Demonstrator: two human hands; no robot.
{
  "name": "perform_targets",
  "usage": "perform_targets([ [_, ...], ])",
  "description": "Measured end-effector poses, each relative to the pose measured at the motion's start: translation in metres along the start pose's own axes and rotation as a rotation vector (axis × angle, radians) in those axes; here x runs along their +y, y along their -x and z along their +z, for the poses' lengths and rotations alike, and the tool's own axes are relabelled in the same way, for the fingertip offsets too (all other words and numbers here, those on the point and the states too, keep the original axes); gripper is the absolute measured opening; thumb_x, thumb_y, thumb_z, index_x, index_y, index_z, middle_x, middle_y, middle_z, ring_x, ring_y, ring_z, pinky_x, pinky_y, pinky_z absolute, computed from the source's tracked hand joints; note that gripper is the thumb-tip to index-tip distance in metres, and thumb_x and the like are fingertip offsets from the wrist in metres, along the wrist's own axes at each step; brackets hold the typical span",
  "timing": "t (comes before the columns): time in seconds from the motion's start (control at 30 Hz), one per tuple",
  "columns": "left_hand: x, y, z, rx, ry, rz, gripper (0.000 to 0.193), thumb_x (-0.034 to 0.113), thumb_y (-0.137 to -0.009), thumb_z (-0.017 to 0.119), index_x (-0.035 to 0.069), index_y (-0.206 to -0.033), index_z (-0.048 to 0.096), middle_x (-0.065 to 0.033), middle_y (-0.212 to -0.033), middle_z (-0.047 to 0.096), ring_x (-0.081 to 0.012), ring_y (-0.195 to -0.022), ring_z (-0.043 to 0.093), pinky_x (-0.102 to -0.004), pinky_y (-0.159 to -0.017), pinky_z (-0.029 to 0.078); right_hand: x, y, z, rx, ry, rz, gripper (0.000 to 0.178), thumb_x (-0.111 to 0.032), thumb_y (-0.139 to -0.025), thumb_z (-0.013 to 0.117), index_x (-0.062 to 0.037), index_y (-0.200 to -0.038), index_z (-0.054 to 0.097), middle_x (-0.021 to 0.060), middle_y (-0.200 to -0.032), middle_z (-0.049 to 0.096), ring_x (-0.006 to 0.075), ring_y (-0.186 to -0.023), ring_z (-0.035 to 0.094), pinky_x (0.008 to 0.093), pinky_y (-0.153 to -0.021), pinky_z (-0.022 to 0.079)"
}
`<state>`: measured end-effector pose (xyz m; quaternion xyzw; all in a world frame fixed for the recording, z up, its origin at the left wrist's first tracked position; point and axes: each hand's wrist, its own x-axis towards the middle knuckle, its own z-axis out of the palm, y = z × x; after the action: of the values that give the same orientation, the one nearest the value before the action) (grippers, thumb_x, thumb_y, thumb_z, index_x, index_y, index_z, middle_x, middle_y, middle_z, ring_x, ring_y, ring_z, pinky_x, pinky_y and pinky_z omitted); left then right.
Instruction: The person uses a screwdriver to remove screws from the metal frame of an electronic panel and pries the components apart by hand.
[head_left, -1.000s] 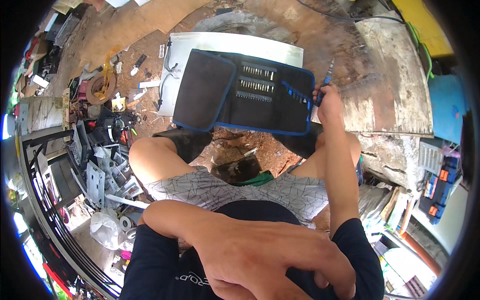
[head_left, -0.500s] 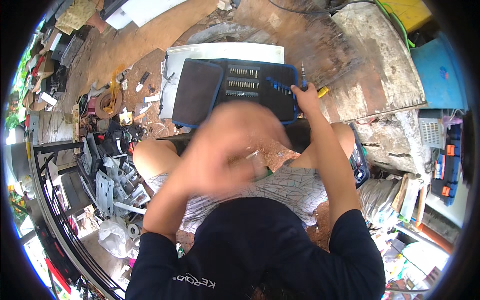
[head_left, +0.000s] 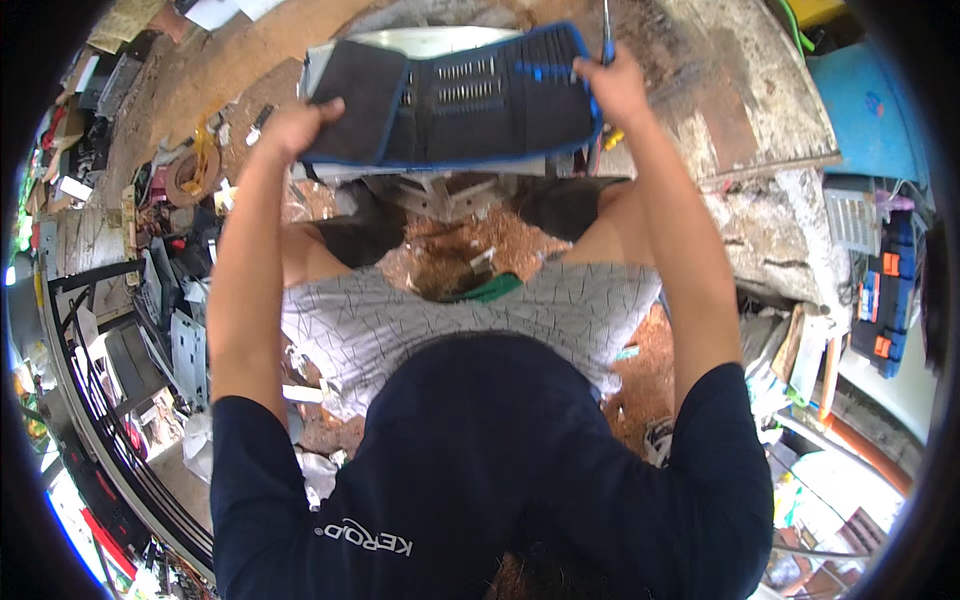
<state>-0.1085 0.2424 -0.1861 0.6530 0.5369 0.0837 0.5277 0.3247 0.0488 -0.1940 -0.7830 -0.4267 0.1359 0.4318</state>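
An unfolded black fabric tool case (head_left: 362, 105) with blue edging stretches between my hands, tilted, over a white panel. Rows of small screwdriver bits (head_left: 470, 90) sit in its middle section, and blue-handled tools (head_left: 540, 71) in the right section. My left hand (head_left: 298, 128) is closed on the case's left edge, thumb on top of the flap. At the right edge, my right hand (head_left: 620, 88) grips the case with its thumb and also holds a slim screwdriver (head_left: 607, 45), blue near the hand, pointing away from me. The undersides of both hands' grips are hidden.
Beneath the case lies the white panel (head_left: 430, 40). A worn wooden board (head_left: 760, 120) and a blue container (head_left: 868, 110) stand to the right. Scrap metal parts (head_left: 187, 345) and a black metal frame (head_left: 90, 385) crowd the left. Reddish debris covers the ground (head_left: 440, 243) between my legs.
My left hand, blurred over my lap before, has moved out to the case's left edge and taken hold. The case appears farther up in view and tilted. The screwdriver stays in my right hand.
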Motion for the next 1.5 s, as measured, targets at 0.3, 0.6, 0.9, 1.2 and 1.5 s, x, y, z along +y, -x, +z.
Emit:
perform_targets([
  [0.3, 0.135, 0.033, -0.084, 0.036, 0.133, 0.238, 0.063, 0.037, -0.096, 0.071, -0.002, -0.142, 0.051, -0.0182, -0.123, 0.069, -0.0229, -0.102, 0.073, -0.0333, -0.09, 0.061, -0.119, -0.058, -0.074, -0.014, -0.442, -0.071, 0.032, -0.001, -0.084, 0.067, -0.0021, -0.117, 0.066, 0.0068, -0.098, 0.073, 0.0178, -0.087, 0.066, 0.0333, -0.079, 0.053],
  [0.6, 0.144, 0.044, -0.103, 0.02, -0.004, 0.244, 0.065, 0.036, -0.096, 0.071, -0.003, -0.144, 0.048, -0.0186, -0.124, 0.068, -0.023, -0.102, 0.073, -0.0339, -0.089, 0.062, -0.132, -0.043, -0.078, -0.011, -0.412, -0.101, 0.027, -0.003, -0.085, 0.068, -0.0014, -0.112, 0.067, 0.0073, -0.097, 0.072, 0.0185, -0.083, 0.066, 0.0342, -0.077, 0.054],
  [0.9, 0.079, 0.024, -0.067, 0.07, 0.085, 0.068, 0.057, 0.03, -0.096, 0.071, -0.004, -0.139, 0.055, -0.0197, -0.122, 0.069, -0.0258, -0.105, 0.071, -0.0377, -0.094, 0.058, -0.058, -0.033, -0.001, 0.06, 0.069, -0.033, 0.041, -0.027, -0.081, 0.081, 0.0006, -0.108, 0.066, 0.0161, -0.099, 0.073, 0.027, -0.096, 0.071, 0.0391, -0.087, 0.054],
  [1.2, 0.031, -0.031, -0.056, 0.064, -0.01, 0.147, 0.058, 0.03, -0.094, 0.074, -0.006, -0.135, 0.057, -0.0201, -0.12, 0.071, -0.025, -0.103, 0.072, -0.0374, -0.091, 0.057, -0.01, -0.048, 0.054, -0.042, 0.121, 0.1, 0.048, -0.033, -0.077, 0.081, 0.0013, -0.108, 0.069, 0.0226, -0.105, 0.073, 0.0361, -0.104, 0.07, 0.044, -0.093, 0.053],
  [1.5, -0.043, -0.048, -0.032, 0.437, -0.743, 0.116, 0.102, 0.068, -0.077, 0.076, -0.007, -0.142, 0.052, -0.0258, -0.129, 0.066, -0.0325, -0.116, 0.067, -0.042, -0.102, 0.051, 0.038, -0.014, 0.071, -0.055, 0.21, 0.206, 0.06, -0.051, -0.079, 0.081, 0.0027, -0.101, 0.066, 0.0225, -0.095, 0.071, 0.0372, -0.094, 0.07, 0.044, -0.086, 0.053],
])
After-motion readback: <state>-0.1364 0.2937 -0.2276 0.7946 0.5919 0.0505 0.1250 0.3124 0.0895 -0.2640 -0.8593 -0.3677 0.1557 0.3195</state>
